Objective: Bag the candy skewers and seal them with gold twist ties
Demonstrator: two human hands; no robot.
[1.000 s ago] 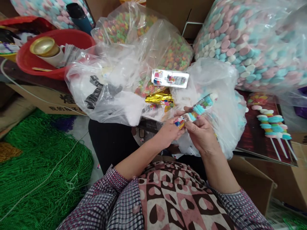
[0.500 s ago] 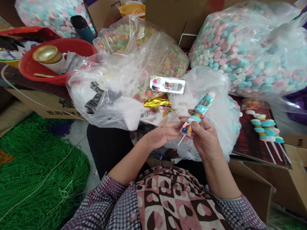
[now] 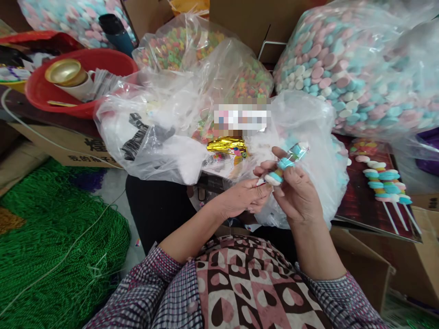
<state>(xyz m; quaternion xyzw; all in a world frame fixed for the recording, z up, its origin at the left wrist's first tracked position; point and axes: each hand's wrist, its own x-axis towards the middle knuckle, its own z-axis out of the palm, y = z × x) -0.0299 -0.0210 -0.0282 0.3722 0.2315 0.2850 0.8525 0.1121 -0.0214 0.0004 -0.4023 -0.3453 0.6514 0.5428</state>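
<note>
The person's right hand [image 3: 297, 194] holds a candy skewer [image 3: 286, 162] in a clear wrapper, fingers closed around its lower part so that the blue and white discs point up and to the right. The left hand [image 3: 244, 197] meets it from the left, its grip pinched on the skewer's bottom end just below the white disc. Both hands work in front of the person's chest, over the lap, directly before a white plastic bag [image 3: 308, 132].

Behind the hands lies a gold foil packet [image 3: 226, 144], and farther back two clear bags of small colourful candy rings [image 3: 252, 77]. A very large bag of pink, blue and white discs [image 3: 343, 64] fills the upper right. On the right, finished skewers [image 3: 384, 183] lie side by side on a dark red board [image 3: 360, 205]. At upper left a red basin [image 3: 51, 96] holds a gold-topped roll [image 3: 65, 73]. A mass of green cord [image 3: 55, 246] lies lower left.
</note>
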